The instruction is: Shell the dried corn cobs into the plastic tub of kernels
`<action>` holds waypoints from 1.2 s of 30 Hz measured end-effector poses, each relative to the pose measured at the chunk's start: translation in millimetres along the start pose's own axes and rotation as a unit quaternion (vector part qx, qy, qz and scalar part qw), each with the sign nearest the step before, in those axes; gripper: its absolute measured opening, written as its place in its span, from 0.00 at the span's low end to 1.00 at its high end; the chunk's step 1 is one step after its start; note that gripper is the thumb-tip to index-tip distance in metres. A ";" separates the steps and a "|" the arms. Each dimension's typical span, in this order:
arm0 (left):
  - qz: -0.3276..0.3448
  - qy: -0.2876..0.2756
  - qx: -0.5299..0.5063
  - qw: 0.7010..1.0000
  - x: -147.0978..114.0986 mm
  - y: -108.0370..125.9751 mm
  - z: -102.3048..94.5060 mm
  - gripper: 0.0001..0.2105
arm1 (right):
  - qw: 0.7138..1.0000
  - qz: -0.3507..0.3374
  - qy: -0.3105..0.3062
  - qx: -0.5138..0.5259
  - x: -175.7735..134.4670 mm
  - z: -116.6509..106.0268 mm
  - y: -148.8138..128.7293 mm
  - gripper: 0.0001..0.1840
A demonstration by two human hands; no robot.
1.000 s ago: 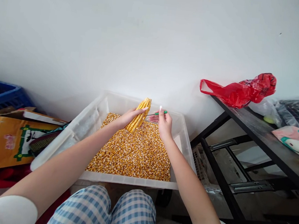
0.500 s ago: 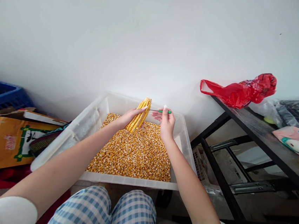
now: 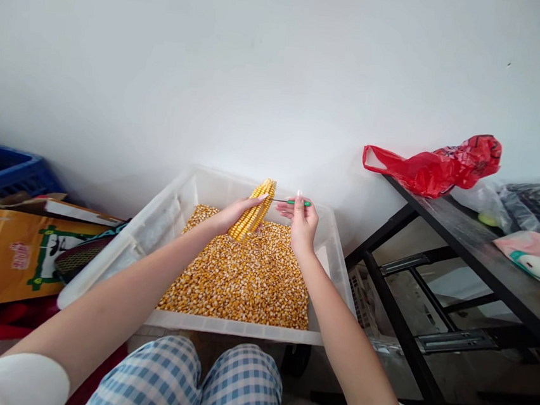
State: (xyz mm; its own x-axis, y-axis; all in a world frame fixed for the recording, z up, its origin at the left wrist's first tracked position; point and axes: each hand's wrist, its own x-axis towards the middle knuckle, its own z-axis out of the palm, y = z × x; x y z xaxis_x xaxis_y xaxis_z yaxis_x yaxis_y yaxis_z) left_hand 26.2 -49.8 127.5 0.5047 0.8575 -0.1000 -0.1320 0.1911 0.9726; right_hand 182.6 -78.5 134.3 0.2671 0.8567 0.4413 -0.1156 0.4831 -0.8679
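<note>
A yellow corn cob (image 3: 252,217) is held tilted in my left hand (image 3: 236,213), its top leaning right and the thumb lying across its front. My right hand (image 3: 302,221) grips a screwdriver (image 3: 299,203) by its green handle, and the thin metal shaft points left at the cob. The tip meets the cob's right edge, though I cannot tell whether it goes between the kernels. Both hands are above a translucent plastic bin (image 3: 234,327) that holds a thick layer of loose corn kernels (image 3: 238,282).
On the right, a black metal-framed table (image 3: 468,231) carries a crumpled red plastic bag (image 3: 438,171) and other bags. To the left lie an orange cardboard box (image 3: 1,259) and a blue crate (image 3: 10,171). A white wall (image 3: 264,68) rises behind the bin.
Hardly anything differs. The whole view has shifted very slightly, and both hands keep the same hold on the corn cob and the screwdriver.
</note>
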 end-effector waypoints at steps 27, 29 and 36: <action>0.002 -0.003 0.005 1.000 -1.9 2.2 4.6 0.22 | 1.000 -0.006 0.020 -0.004 -1.2 0.3 1.1 0.16; 0.013 -0.011 0.003 1.000 -2.2 1.2 5.8 0.22 | 0.999 -0.017 0.027 -0.001 -3.7 2.0 1.5 0.16; 0.054 0.007 0.047 0.997 -2.0 -3.8 7.6 0.23 | 0.998 -0.038 0.043 -0.011 -11.9 8.2 3.6 0.15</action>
State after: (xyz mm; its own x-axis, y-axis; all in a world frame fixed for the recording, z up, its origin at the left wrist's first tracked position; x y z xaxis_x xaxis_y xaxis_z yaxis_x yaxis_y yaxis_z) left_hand 32.2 -55.9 125.7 0.4795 0.8775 0.0048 -0.1036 0.0512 0.9933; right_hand 171.2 -85.5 127.8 0.3552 0.7988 0.4855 -0.0719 0.5412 -0.8378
